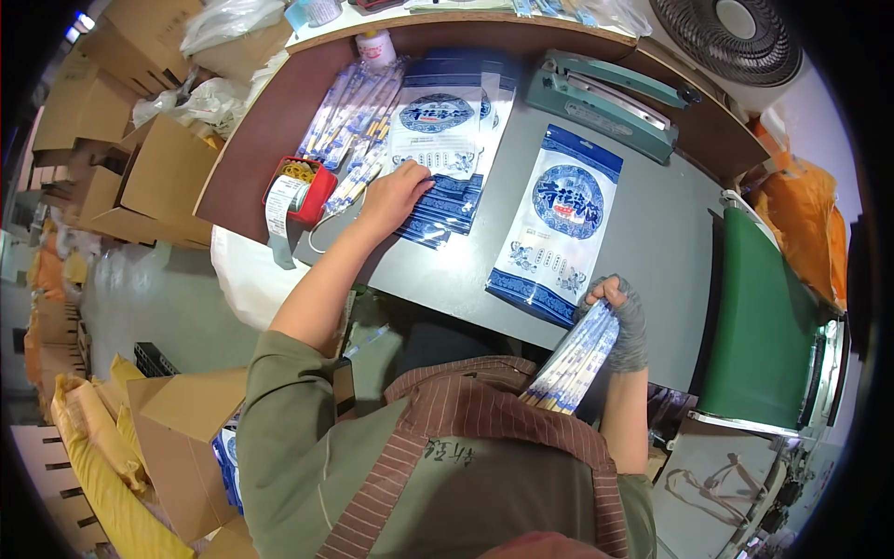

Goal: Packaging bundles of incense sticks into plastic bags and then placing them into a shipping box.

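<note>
My left hand (399, 197), bare, has its fingers curled at the edge of a blue-and-white flat pouch (433, 130) on a stack of similar pouches. In my right hand (622, 321), which wears a grey fingerless glove, is a bundle of wrapped chopsticks (577, 359) in blue-and-white patterned sleeves. Their pale ends point down toward my apron. Just beyond this hand, another pouch (563, 210) lies flat on the grey table, its near end beside my fingers. More wrapped chopsticks (349, 112) are heaped left of the stack.
A green bar heat sealer (605, 104) stands at the table's back right. Near the left edge sits a red holder (312, 191) with rolls. A white bottle (375, 48) is at the back. Right of the table is a green chair (754, 326); cardboard boxes (177, 177) stand left.
</note>
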Tool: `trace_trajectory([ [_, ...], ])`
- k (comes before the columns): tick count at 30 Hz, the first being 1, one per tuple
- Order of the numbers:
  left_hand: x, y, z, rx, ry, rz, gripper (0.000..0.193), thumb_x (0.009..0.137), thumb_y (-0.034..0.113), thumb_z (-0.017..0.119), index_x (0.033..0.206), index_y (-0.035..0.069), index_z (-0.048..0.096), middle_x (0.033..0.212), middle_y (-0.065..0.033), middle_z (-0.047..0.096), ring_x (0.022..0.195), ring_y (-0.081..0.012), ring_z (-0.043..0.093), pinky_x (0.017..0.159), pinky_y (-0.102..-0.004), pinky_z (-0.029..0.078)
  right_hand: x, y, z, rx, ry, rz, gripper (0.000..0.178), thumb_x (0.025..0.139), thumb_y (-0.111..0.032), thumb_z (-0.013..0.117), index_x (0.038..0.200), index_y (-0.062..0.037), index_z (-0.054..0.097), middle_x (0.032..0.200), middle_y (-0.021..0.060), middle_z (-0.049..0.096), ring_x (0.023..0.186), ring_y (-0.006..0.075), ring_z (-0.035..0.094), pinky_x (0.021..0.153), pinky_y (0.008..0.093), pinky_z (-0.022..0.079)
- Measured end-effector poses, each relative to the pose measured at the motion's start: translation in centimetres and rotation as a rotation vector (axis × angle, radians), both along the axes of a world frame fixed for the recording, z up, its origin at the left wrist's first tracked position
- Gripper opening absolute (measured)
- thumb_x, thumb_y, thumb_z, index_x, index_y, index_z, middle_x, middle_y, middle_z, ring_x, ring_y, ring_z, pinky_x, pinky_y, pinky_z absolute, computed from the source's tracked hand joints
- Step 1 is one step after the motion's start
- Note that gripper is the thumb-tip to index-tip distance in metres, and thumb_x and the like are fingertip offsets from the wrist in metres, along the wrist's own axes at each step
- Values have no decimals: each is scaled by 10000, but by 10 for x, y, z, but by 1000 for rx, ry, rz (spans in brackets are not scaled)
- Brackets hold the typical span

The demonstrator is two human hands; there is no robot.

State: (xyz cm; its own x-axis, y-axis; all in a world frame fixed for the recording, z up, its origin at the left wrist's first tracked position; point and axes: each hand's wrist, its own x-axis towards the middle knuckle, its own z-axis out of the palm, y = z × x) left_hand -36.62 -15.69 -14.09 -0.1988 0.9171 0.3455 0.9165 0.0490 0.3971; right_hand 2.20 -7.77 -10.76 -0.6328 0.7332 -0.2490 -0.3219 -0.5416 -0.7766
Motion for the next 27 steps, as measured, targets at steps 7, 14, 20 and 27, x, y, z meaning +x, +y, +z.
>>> trace_trajectory([
  [7,9,-16,32,-5,232,-118,196,793,38,529,981,36,585,969,-80,596,982,-286,582,785,-381,506,18,-3,5,-7,4,-92,201,801,-194,701,790,-49,562,781,92,597,698,181,589,636,296,518],
  [14,-3,2,51,-77,104,-231,162,786,50,660,933,38,593,832,-96,573,752,-274,548,679,-342,465,21,-4,7,58,-52,-59,231,778,-225,713,788,-47,567,767,91,599,683,174,596,627,288,518],
  [20,32,28,53,-34,-466,-122,149,846,116,668,848,-3,578,668,-39,513,612,-109,444,573,-273,380,30,-11,11,72,-56,-79,226,789,-234,691,791,-41,574,772,110,617,657,173,592,618,277,512],
  [27,165,72,50,196,-418,-272,142,878,137,545,897,13,611,765,-169,628,672,-336,601,611,-415,457,50,-22,13,125,-28,-147,196,823,-216,657,817,-28,602,791,102,637,696,165,594,658,289,503],
])
